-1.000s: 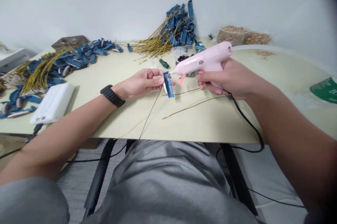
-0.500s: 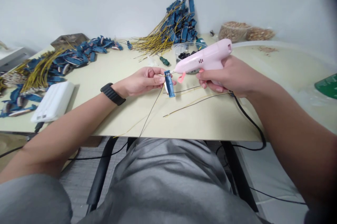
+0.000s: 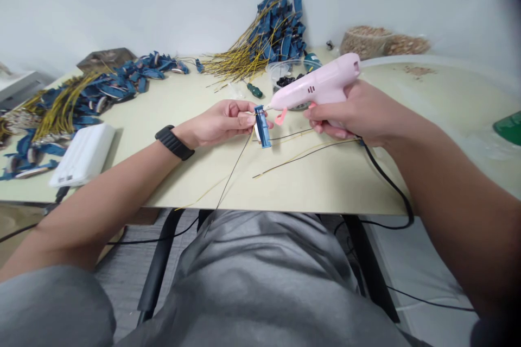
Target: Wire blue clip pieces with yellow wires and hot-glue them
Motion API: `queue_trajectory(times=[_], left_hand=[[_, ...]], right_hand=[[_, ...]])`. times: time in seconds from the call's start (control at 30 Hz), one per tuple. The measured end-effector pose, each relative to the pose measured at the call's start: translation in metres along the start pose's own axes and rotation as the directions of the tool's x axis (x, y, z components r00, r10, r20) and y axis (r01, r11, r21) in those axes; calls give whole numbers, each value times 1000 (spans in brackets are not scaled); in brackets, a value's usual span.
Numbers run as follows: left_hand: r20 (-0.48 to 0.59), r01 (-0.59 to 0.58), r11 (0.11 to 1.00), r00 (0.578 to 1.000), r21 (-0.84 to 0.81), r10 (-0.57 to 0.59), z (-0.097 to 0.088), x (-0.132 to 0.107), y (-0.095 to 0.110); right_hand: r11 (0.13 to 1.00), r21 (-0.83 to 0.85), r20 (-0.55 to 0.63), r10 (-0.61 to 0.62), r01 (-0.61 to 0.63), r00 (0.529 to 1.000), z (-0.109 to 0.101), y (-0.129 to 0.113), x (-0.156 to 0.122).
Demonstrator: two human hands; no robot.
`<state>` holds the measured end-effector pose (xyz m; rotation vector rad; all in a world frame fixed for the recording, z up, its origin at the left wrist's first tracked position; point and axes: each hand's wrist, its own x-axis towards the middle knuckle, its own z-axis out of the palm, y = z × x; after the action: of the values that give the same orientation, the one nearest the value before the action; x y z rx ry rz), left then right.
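Note:
My left hand pinches a small blue plastic housing by its upper end, above the table. A thin black wire and a yellow wire trail from it down over the table's front edge. In my right hand is a pink glue gun, gripped by its handle. Its nozzle points left, at or very close to the top of the housing; whether they touch I cannot tell. The pink wire stand hangs below the barrel. From the handle's base a black cord loops down to the right.
Behind my hands are a clear tub of black parts, a green screwdriver and a heap of blue housings with yellow wires. More housings lie left, near a white power bank. Loose wires lie on the table.
My hands keep their holds on the housing and the glue gun, with the nozzle still at the housing's top. The view has shifted slightly.

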<state>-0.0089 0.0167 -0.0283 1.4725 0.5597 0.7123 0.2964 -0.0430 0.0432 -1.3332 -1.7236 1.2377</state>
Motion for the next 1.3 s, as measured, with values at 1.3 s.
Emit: queue_trajectory(times=[1.3], left_hand=[[33, -9, 1000, 999, -7, 9, 4, -2, 4]], right_hand=[[998, -61, 17, 9, -8, 1000, -1, 5, 2]])
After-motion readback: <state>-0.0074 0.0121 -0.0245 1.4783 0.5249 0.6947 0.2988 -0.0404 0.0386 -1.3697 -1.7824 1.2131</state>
